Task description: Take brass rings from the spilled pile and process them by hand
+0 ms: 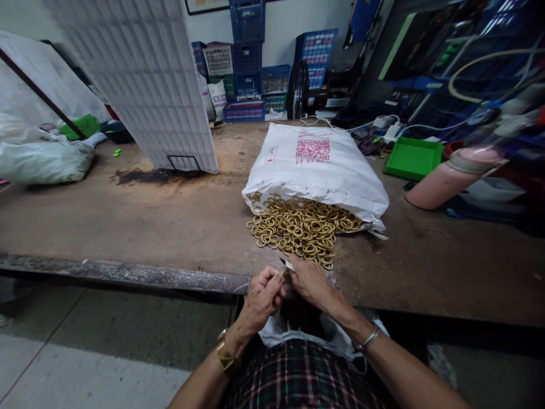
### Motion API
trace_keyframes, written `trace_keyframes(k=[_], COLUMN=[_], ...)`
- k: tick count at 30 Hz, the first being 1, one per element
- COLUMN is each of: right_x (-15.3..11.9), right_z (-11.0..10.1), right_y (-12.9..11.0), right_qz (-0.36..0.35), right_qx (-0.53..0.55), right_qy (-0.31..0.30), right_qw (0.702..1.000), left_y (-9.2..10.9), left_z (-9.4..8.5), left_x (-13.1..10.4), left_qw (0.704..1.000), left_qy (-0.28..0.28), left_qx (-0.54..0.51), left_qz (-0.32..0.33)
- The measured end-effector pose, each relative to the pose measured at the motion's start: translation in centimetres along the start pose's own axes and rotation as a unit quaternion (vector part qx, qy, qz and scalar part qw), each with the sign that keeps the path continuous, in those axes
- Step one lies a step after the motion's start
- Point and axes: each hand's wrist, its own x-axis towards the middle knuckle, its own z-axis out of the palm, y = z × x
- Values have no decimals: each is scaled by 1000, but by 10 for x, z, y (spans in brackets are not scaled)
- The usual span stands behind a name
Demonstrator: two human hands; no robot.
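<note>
Near the table's front edge my left hand (264, 294) is closed in a pinch on a small gold-coloured ring (284, 272), mostly covered by the fingers. My right hand (313, 284) meets it from the right, its fingers closed on a small knife (288, 263) with a dark pointed tip and a whitish part. The knife lies close by the ring; whether they touch I cannot tell. Just beyond both hands, a heap of gold-coloured rings (298, 230) spills out of the mouth of a white woven sack (281, 162) with red print, lying on its side.
The brown table (170, 221) ends in a worn front edge. A white ribbed panel (149, 85) stands at the back left, beyond a stuffed white bag (42, 156). On the right are a green tray (413, 159) and a pink bottle (447, 182). An open white bag (276, 335) hangs below my hands.
</note>
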Motion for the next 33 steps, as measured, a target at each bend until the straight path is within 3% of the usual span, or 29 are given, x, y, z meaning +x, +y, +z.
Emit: trace_keyframes(k=[8,16,25,33], right_x=[31,56,53,35], right_z=[-3,1,2,10], right_y=[-18,-26,-25,-14], right_qz=[9,20,13,5], right_qx=[-41,-103,-93,-2], right_qy=[109,87,80,104], right_qw=[993,991,992,995], left_y=[2,4,5,5], left_z=[-5,-8,-12,-14], left_x=[0,0,3,9], left_qw=[986,977,965,956], left_qy=[2,20,-1,45], left_qx=[-163,-207,-255,-282], left_qz=[-48,-45,-62,-72])
